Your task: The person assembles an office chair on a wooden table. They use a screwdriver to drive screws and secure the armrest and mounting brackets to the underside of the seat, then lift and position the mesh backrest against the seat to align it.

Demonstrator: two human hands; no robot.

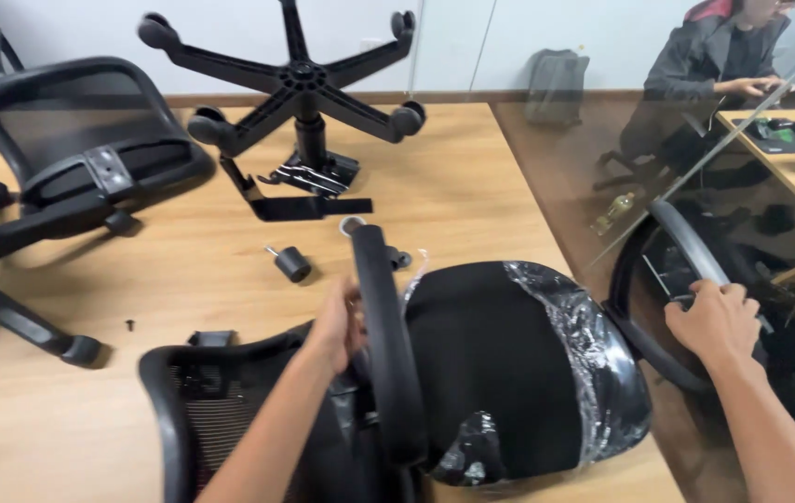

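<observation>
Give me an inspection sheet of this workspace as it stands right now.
Surface: light wooden table.
Job's things: black office chair seat, part plastic-wrapped, lying on the table; black curved armrest; second grey-topped armrest.
Clutter: five-star wheeled base upturned; loose black caster; small screw; another black mesh chair.
Grippers: left hand at the armrest; right hand on the second armrest.
Cables: nothing seen.
Surroundings: seated person behind glass.

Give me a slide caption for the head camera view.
Both hands grip armrests of a black chair seat on a table.
</observation>
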